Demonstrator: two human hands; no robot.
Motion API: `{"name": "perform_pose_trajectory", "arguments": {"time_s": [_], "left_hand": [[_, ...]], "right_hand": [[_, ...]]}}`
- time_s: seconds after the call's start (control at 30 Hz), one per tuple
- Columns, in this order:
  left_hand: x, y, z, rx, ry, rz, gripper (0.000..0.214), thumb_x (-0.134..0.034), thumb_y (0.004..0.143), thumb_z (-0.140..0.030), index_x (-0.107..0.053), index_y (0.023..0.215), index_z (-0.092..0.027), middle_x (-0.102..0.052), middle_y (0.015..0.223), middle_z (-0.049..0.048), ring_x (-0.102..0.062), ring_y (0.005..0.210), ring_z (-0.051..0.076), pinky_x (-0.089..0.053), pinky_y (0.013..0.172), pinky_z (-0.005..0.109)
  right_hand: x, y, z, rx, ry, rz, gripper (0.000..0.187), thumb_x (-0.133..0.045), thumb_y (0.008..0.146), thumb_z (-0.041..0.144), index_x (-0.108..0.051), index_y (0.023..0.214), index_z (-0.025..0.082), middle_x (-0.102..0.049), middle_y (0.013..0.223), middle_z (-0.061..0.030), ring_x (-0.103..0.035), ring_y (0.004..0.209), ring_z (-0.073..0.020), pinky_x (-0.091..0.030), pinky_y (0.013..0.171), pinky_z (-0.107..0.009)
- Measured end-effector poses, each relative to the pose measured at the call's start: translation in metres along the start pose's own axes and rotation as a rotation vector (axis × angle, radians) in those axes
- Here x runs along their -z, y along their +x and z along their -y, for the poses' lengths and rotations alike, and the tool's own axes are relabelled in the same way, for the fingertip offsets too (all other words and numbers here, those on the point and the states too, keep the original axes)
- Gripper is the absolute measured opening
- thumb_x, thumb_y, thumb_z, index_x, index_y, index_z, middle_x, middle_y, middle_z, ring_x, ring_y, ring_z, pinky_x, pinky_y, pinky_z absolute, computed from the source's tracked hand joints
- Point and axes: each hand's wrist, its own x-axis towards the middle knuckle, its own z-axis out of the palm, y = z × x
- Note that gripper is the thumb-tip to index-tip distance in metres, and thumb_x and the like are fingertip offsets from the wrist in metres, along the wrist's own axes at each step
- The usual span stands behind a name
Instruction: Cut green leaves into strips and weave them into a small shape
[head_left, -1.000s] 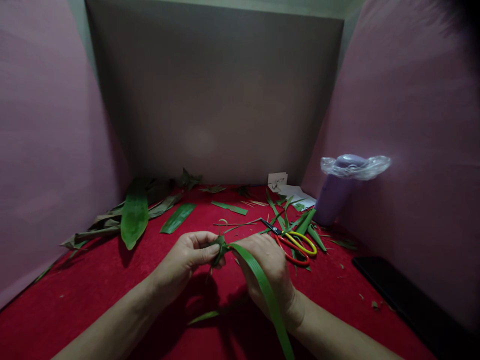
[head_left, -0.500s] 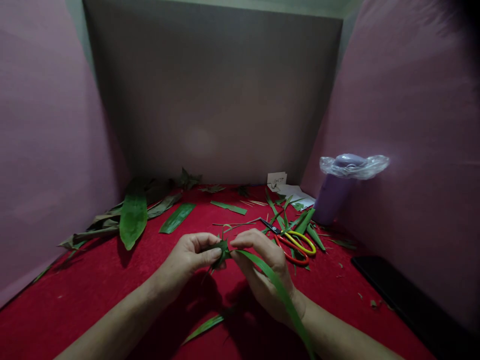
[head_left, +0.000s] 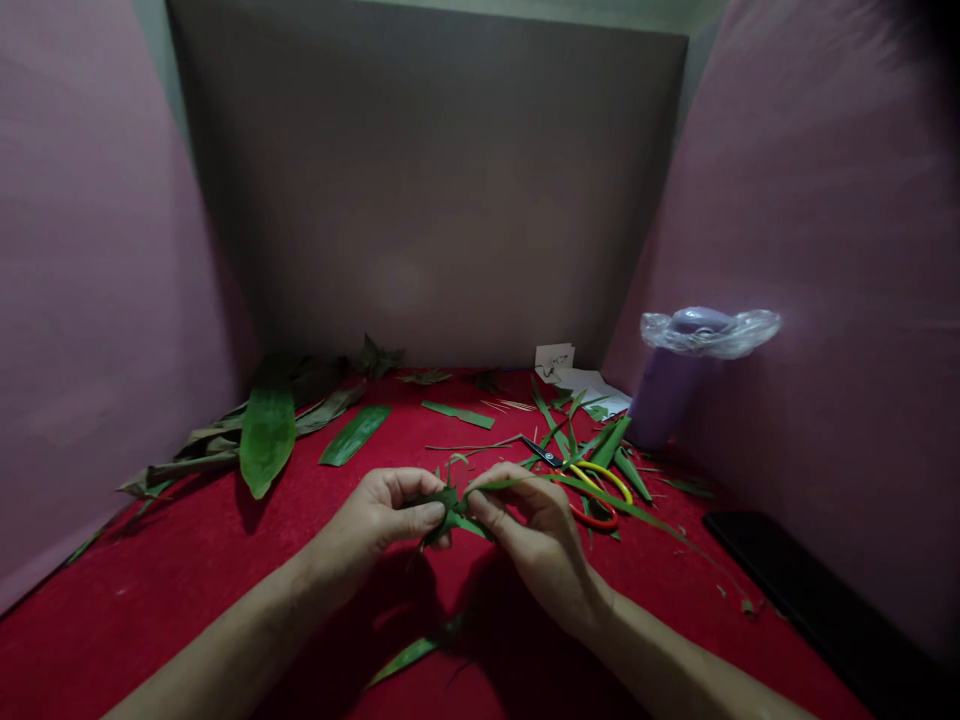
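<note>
Between thumb and fingers, my left hand (head_left: 394,510) pinches a small folded bundle of green leaf (head_left: 447,505), with thin ends sticking up and out of it. My right hand (head_left: 529,525) is closed on a long narrow leaf strip (head_left: 600,492) close to the bundle. From the pinch, the strip trails away to the right above the hand and across the scissors' handles. A short pointed leaf piece (head_left: 474,526) juts from the bundle under my right fingertips. How the strip joins the bundle is hidden by my fingers.
Scissors (head_left: 553,460) with red and yellow handles lie among leaf scraps. A broad leaf (head_left: 268,440) and withered leaves are at left; a cut leaf piece (head_left: 356,435) lies nearby. A purple bin (head_left: 667,395) with clear plastic and a black phone-like slab (head_left: 787,575) are at right.
The long strip has swung from hanging down over my right wrist to stretching out rightward. My right fingers have closed in a pinch beside the bundle; my left hand has barely moved.
</note>
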Motion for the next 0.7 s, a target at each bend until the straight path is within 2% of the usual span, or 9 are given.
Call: {"name": "perform_pose_trajectory", "arguments": {"time_s": [0.3, 0.5, 0.7], "left_hand": [[-0.0009, -0.0021, 0.0031, 0.052, -0.075, 0.078, 0.005, -0.065, 0.071, -0.019, -0.066, 0.072, -0.014, -0.064, 0.059, 0.0006, -0.055, 0.053, 0.009, -0.039, 0.056, 0.02], [-0.0021, -0.0023, 0.0018, 0.029, -0.07, 0.063, 0.004, -0.065, 0.071, -0.018, -0.066, 0.071, -0.014, -0.065, 0.059, 0.0001, -0.055, 0.054, 0.009, -0.039, 0.057, 0.02], [-0.0001, -0.0012, 0.004, 0.045, -0.074, 0.068, 0.005, -0.066, 0.07, -0.019, -0.066, 0.07, -0.014, -0.065, 0.059, 0.0004, -0.056, 0.054, 0.009, -0.04, 0.056, 0.019]], "right_hand": [[0.0, -0.0004, -0.0052, -0.105, 0.137, 0.066, 0.008, -0.059, 0.078, 0.024, -0.06, 0.072, 0.018, -0.054, 0.066, 0.001, -0.048, 0.061, -0.0113, -0.043, 0.058, -0.023], [-0.0029, 0.0019, 0.0022, -0.16, 0.218, 0.057, 0.012, -0.059, 0.076, 0.023, -0.057, 0.066, 0.017, -0.048, 0.059, 0.0036, -0.044, 0.055, -0.0098, -0.038, 0.051, -0.021], [-0.0033, 0.0022, 0.0002, -0.205, 0.246, 0.058, 0.01, -0.061, 0.073, 0.022, -0.057, 0.065, 0.017, -0.051, 0.06, 0.0036, -0.047, 0.057, -0.0101, -0.04, 0.055, -0.021]]}}
